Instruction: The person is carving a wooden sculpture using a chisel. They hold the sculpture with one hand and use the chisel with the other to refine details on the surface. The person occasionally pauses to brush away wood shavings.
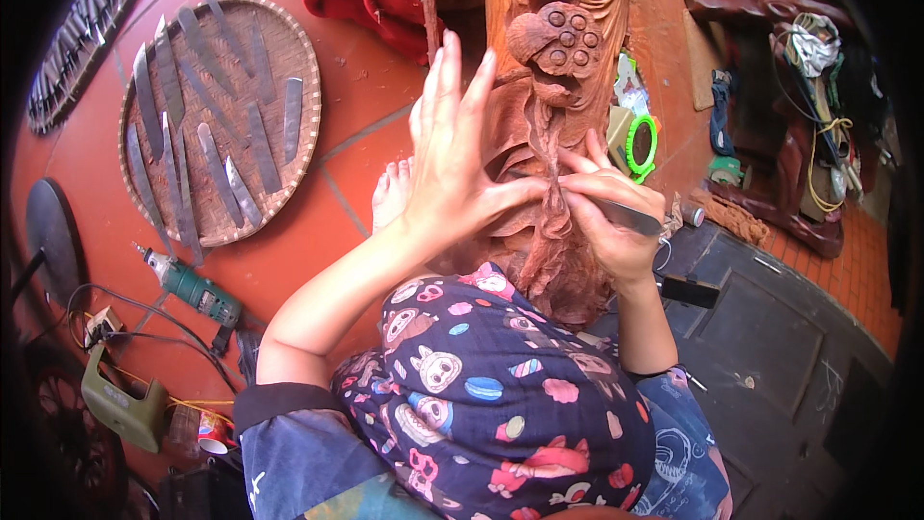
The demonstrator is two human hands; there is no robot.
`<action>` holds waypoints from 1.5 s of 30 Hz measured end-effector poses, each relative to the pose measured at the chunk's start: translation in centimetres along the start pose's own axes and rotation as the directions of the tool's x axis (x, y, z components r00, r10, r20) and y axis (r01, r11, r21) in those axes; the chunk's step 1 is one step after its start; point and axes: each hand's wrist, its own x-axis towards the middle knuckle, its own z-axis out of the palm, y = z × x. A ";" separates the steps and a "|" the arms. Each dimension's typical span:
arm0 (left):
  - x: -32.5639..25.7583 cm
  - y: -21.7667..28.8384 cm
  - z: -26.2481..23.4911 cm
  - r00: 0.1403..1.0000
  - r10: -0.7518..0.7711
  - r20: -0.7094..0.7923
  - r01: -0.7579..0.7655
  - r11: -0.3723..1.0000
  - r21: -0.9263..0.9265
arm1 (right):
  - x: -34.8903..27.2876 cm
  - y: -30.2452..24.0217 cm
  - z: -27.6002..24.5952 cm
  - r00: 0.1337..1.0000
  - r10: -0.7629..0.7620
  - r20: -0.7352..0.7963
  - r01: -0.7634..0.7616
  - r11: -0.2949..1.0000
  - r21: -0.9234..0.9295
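Observation:
A reddish-brown wood carving (568, 284) stands in front of me, with leaves and a lotus seed pod (575, 39) cut into it. My right hand (611, 217) is closed around a flat metal carving blade (630, 218), whose dark end sticks out behind the fingers. The blade's working end lies against a narrow carved stem, partly hidden by the hand. On the other side of this stem, my left hand (457, 149) has its fingers spread upward. Its thumb is stretched to the stem by the blade's tip.
To the left, a round woven tray (313, 135) holds several flat blades. Below it lie a green rotary tool (197, 294) with cables and an olive plastic housing (125, 400). A red cloth (371, 0) is at the top, and a green-rimmed round object (642, 147) sits right of the carving.

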 end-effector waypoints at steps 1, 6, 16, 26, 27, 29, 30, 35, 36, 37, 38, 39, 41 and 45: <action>-0.1 0.0 -0.1 1.000 -0.001 0.004 0.001 1.000 0.000 | 0.0 0.0 0.0 1.000 -0.025 0.013 0.024 1.000 0.013; -1.9 -0.2 -0.6 0.999 -0.030 0.043 0.033 0.997 -0.073 | 0.6 0.6 -1.5 0.967 -0.118 0.227 0.126 0.992 -0.022; -0.8 0.1 -0.1 1.000 -0.007 -0.002 0.007 1.000 -0.002 | 0.8 0.3 -1.1 0.985 -0.057 0.161 0.061 0.998 -0.019; -0.6 0.2 -0.2 0.998 -0.061 0.028 0.061 0.998 -0.029 | 0.6 0.4 -0.7 0.991 -0.081 0.105 0.080 0.997 0.010; -0.9 0.2 -0.4 0.998 -0.049 0.037 0.049 0.999 -0.021 | 0.5 0.4 -0.8 0.985 -0.092 0.145 0.094 0.996 -0.003; -1.7 0.2 -0.9 0.998 -0.024 0.057 0.025 1.000 -0.006 | 0.6 0.5 -1.2 0.968 -0.112 0.223 0.121 0.992 -0.027; -1.5 -0.1 -0.7 0.999 -0.032 0.029 0.033 0.999 -0.034 | 0.8 0.1 -1.0 0.972 -0.104 0.213 0.120 0.990 -0.067; -0.5 0.3 -0.2 0.999 -0.045 0.027 0.046 0.999 -0.027 | 0.5 0.3 -0.5 0.994 -0.071 0.080 0.072 0.997 -0.007; -1.1 0.2 -0.3 0.998 -0.041 0.037 0.041 0.999 -0.017 | 0.5 0.1 -0.6 0.990 -0.081 0.114 0.085 0.996 -0.032; -1.3 0.1 -0.3 0.998 -0.036 0.048 0.037 0.999 -0.007 | 0.6 0.0 -0.7 0.985 -0.090 0.147 0.099 0.993 -0.056; -1.2 -0.1 -0.2 0.998 -0.039 0.039 0.040 0.999 -0.014 | 0.7 -0.2 -0.6 0.989 -0.074 0.125 0.081 0.995 -0.052; -0.8 0.0 -0.1 0.999 -0.037 0.028 0.037 0.999 -0.015 | 0.7 -0.3 -0.5 0.992 -0.085 0.092 0.090 0.994 -0.054; -0.1 0.3 0.0 1.000 -0.030 0.006 0.031 0.999 -0.017 | 0.4 -0.6 -0.4 0.994 -0.107 0.024 0.108 0.992 -0.061; -1.1 0.1 -2.0 0.998 0.005 -0.066 -0.013 0.993 -0.114 | -2.0 -2.0 -1.4 0.987 -0.074 -0.140 0.076 0.997 0.014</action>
